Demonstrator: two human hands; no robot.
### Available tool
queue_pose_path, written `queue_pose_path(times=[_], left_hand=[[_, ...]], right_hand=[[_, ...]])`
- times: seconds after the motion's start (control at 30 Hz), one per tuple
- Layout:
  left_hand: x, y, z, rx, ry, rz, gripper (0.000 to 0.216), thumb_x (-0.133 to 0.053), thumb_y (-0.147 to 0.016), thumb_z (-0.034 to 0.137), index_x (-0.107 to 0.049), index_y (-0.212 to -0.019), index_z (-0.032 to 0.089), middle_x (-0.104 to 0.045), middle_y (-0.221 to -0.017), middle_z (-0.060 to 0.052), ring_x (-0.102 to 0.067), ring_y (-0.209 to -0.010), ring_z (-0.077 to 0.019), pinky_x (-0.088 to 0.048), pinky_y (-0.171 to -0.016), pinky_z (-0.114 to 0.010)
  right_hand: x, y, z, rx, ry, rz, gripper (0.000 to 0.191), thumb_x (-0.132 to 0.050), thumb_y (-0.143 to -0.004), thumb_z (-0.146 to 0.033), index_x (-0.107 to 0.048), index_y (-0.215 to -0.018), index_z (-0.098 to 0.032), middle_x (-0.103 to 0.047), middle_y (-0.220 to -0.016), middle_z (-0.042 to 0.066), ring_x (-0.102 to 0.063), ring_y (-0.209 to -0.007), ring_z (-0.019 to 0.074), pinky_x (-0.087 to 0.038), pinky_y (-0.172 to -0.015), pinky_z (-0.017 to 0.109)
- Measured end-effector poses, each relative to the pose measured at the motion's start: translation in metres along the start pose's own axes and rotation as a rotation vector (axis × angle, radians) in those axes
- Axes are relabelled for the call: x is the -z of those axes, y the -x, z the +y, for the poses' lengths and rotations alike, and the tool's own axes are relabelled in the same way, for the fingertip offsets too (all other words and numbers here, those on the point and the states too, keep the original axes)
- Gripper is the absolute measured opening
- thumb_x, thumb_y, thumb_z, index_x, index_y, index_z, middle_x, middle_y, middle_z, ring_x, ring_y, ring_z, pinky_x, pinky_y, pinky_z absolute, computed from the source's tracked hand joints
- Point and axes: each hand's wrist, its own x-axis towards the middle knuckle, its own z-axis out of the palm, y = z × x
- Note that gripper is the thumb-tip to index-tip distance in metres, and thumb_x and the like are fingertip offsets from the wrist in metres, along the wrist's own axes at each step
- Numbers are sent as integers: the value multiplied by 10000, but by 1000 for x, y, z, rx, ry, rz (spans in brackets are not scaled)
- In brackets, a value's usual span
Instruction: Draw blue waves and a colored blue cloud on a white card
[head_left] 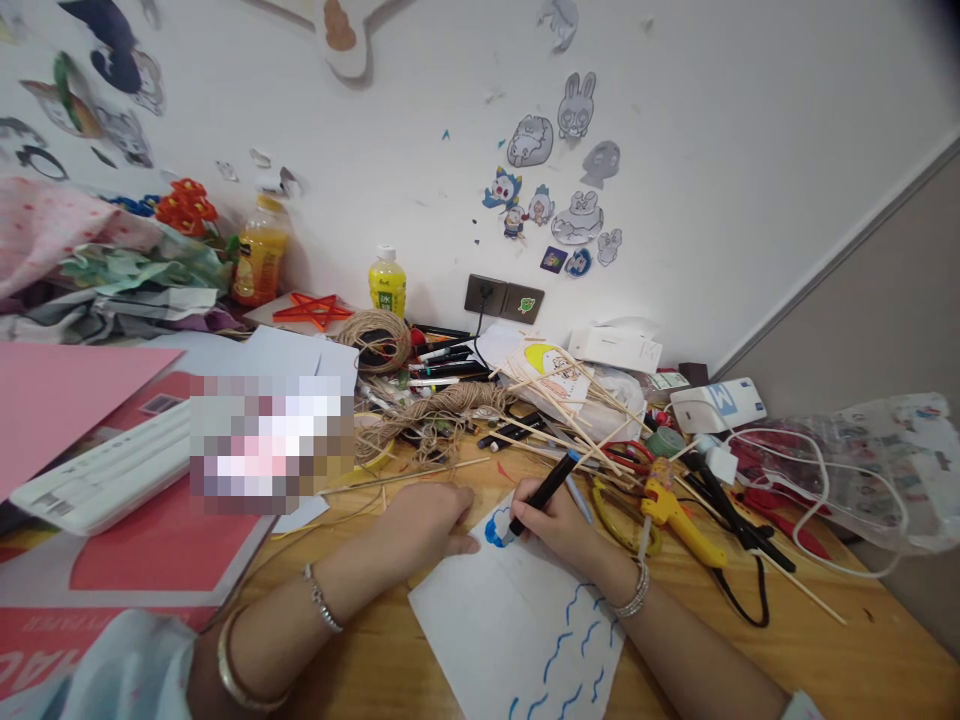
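A white sheet of paper (495, 610) lies on the wooden desk (810, 640) in front of me, with wavy blue lines near its lower edge and a blue patch at its top. My right hand (559, 525) is closed around a black marker with a blue cap end (546, 490), its tip resting on the blue patch. My left hand (424, 520) lies on the desk at the paper's upper left corner, fingers curled, pressing on the sheet's edge. Both wrists wear bracelets.
A yellow glue gun (679, 520), scissors, thin wooden sticks (577, 415), twine (442, 410) and markers (442, 360) clutter the desk behind the paper. A white keyboard (105, 475) and pink sheets lie at left. Two bottles (388, 280) stand by the stickered wall. Cables and a plastic bag (885, 470) sit at right.
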Motion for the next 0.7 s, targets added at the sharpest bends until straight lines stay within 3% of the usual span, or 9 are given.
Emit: queue_pose_path(times=[0.7], left_hand=[[0, -1, 0, -3, -7, 6, 201, -669, -779, 382, -624, -820, 190, -690, -810, -43, -636, -734, -244, -326, -523, -269]], right_hand=[[2, 1, 8, 38, 16, 37, 185, -557, -770, -278, -538, -609, -188, -495, -518, -43, -469, -457, 102, -369, -436, 204]])
